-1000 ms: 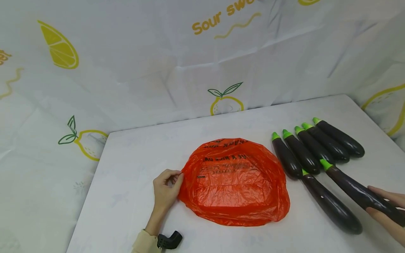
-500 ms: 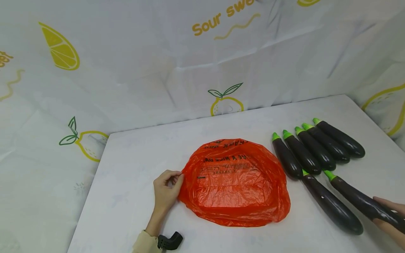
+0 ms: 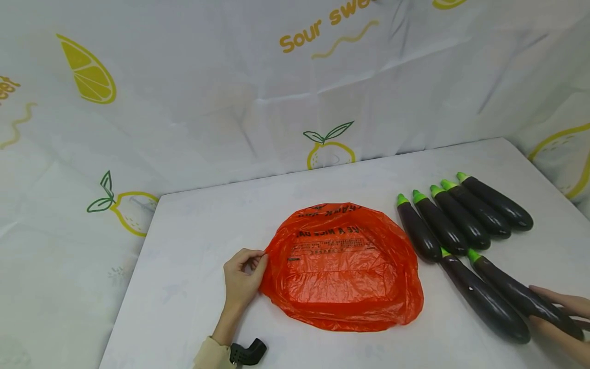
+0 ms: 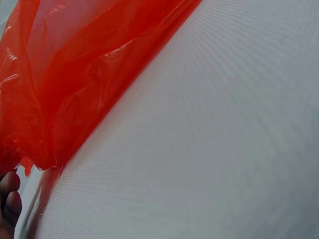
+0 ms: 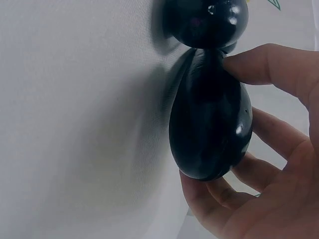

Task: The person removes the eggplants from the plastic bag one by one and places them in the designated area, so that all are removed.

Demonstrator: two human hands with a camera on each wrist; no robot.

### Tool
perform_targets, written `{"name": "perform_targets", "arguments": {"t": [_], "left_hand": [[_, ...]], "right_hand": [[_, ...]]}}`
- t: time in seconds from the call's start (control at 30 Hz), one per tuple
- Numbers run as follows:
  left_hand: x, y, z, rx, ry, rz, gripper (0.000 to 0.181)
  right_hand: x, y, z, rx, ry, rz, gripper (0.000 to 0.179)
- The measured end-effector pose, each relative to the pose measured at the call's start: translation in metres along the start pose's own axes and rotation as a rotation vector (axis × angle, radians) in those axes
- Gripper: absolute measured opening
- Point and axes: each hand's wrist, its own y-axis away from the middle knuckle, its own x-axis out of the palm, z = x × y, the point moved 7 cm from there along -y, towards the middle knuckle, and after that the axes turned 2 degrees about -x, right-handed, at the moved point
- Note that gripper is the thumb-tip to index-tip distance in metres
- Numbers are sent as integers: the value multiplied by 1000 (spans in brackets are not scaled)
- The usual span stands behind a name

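At the left rim of an open red plastic bag (image 3: 343, 287), my left hand (image 3: 243, 274) pinches the film between thumb and fingers. In the left wrist view the bag (image 4: 99, 74) fills the upper left, and only fingertips show below it. My right hand (image 3: 571, 306) grips a dark eggplant (image 3: 509, 287) with a green cap, low at the right edge. The right wrist view shows thumb and fingers (image 5: 266, 124) around the held eggplant's (image 5: 209, 119) rounded end. Close beside it, another eggplant (image 3: 488, 302) lies on the table.
Behind these two, several more eggplants (image 3: 461, 220) lie side by side on the white table (image 3: 198, 225), right of the bag. A pale curtain (image 3: 207, 102) with lemon prints hangs at the table's back edge. A black device (image 3: 249, 352) sits at my left wrist.
My right hand has lowered the held eggplant and brought it left, alongside the front lying eggplant. Its green cap has moved away from the row. The left hand and bag stay put.
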Motion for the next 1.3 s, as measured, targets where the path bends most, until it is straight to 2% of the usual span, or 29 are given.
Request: {"name": "perform_targets", "arguments": {"t": [0.1, 0.3, 0.43, 0.63, 0.83, 1.0, 1.3], "left_hand": [[0, 0, 0, 2, 8, -3, 9], [1, 0, 0, 18, 19, -3, 9], [2, 0, -1, 15, 21, -5, 9], [2, 0, -4, 44, 30, -15, 10], [2, 1, -4, 43, 34, -18, 10], [2, 1, -3, 30, 46, -16, 10], [1, 2, -2, 27, 76, -22, 10]], "right_hand": [[2, 0, 7, 37, -20, -21, 72], [0, -2, 18, 30, -34, -20, 70], [-1, -5, 20, 27, -20, -9, 71], [0, -11, 20, 8, -20, -16, 76], [-2, -14, 27, -2, -25, -33, 67], [-3, -12, 37, 4, -52, -16, 59], [-5, -11, 44, -5, -45, -21, 56]]}}
